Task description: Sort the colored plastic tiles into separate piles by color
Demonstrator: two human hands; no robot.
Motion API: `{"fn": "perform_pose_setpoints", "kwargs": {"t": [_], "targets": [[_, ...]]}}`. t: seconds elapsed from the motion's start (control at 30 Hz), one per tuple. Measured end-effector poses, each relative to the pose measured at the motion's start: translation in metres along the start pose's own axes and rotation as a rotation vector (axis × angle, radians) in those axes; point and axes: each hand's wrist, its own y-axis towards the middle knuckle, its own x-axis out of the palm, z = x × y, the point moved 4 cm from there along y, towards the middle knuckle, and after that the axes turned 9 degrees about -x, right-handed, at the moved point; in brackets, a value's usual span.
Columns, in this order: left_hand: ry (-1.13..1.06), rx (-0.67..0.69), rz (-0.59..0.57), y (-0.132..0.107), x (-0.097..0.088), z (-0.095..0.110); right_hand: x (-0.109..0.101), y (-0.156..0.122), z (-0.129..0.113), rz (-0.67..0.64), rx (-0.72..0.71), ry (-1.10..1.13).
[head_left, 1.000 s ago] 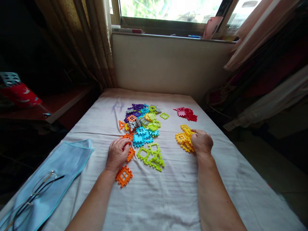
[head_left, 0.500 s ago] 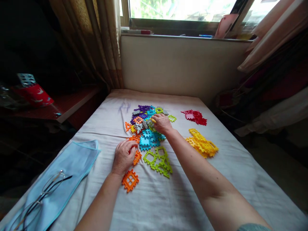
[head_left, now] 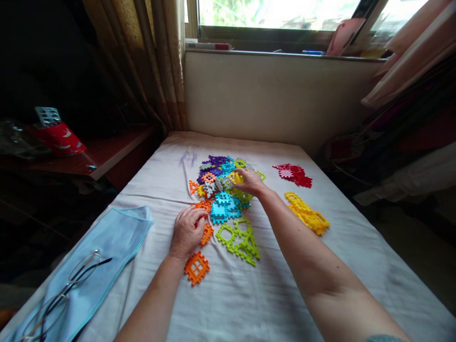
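Note:
My right hand (head_left: 250, 182) is over the mixed pile, its thumb and fingers pinching a yellow interlocking plastic building piece (head_left: 237, 178). Grey building pieces (head_left: 220, 184) lie just left of those fingertips, with purple pieces (head_left: 215, 164) farther back. Blue pieces (head_left: 219, 212) are at the near side of the pile. My left hand (head_left: 187, 231) rests on the sheet, fingers loosely bent and holding nothing visible. Beside it are orange pieces (head_left: 207, 234), partly covered by the hand, and a square orange window piece (head_left: 197, 268) nearer me. Green pieces (head_left: 239, 241) lie right of it.
A yellow heap (head_left: 307, 214) and a red heap (head_left: 294, 175) lie to the right on the white sheet (head_left: 278, 294). Eyeglasses (head_left: 67, 289) rest on a light blue cloth (head_left: 117, 232) at left. A dark red table (head_left: 117, 149) stands beyond the left edge.
My right hand has drawn slightly back toward the right, and more of the yellow piece shows in its fingers. My left hand stays by the orange pieces. The view has shifted a little.

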Motion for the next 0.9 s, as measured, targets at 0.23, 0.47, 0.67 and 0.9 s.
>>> {"fn": "perform_pose_setpoints", "kwargs": {"t": [0.23, 0.47, 0.67, 0.9], "targets": [[-0.006, 0.028, 0.016, 0.0, 0.0, 0.001, -0.008, -0.043, 0.019, 0.35, 0.103, 0.99], [-0.009, 0.039, 0.033, 0.001, 0.0, 0.0, -0.044, -0.105, 0.091, 0.286, 0.513, 0.106], [-0.014, 0.042, 0.025, 0.002, 0.001, 0.0, -0.055, -0.129, 0.106, -0.041, 0.642, -0.176], [-0.011, 0.039, 0.026, 0.001, 0.001, 0.001, -0.051, -0.127, 0.095, -0.231, 0.562, -0.29]]}}
